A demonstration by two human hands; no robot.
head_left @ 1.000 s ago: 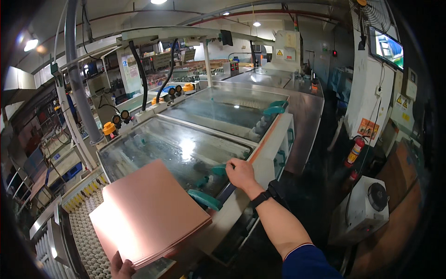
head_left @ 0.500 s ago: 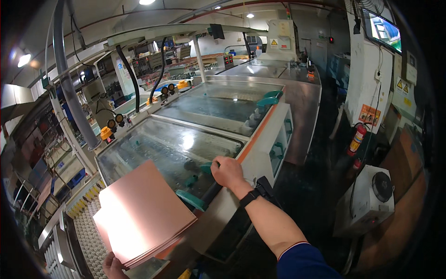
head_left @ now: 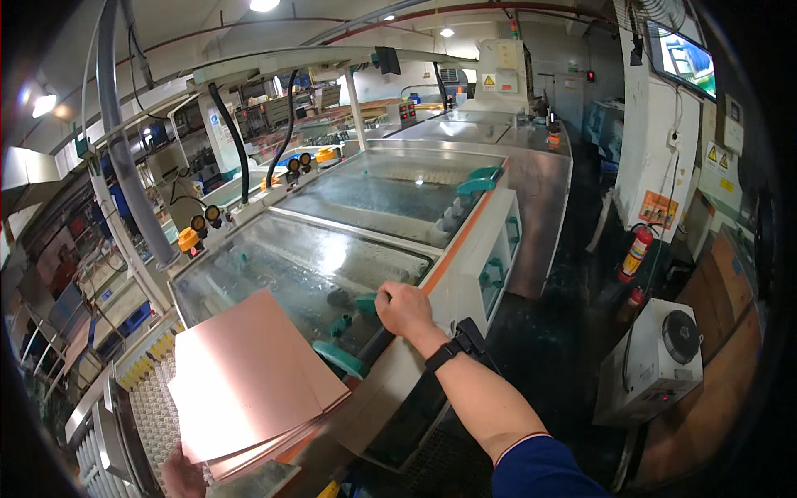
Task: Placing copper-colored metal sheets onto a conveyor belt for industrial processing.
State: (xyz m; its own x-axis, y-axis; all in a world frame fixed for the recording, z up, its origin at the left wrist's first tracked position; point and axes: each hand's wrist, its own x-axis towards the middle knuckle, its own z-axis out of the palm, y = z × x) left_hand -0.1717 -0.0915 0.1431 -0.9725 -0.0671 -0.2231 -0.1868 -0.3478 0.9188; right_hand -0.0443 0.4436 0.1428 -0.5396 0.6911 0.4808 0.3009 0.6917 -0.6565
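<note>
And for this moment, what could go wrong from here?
The top copper-coloured sheet lies askew on the sheets below, so it might slide off. The left hand shows only at the near-left corner, so the sheets could tip or slip if that is their main support. The right hand is at the cover's edge beside a green handle; fingers might get pinched if the clear cover shifted.

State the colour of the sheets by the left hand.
The sheets are pinkish copper, with a pale glare; the head view shows it best.
</note>
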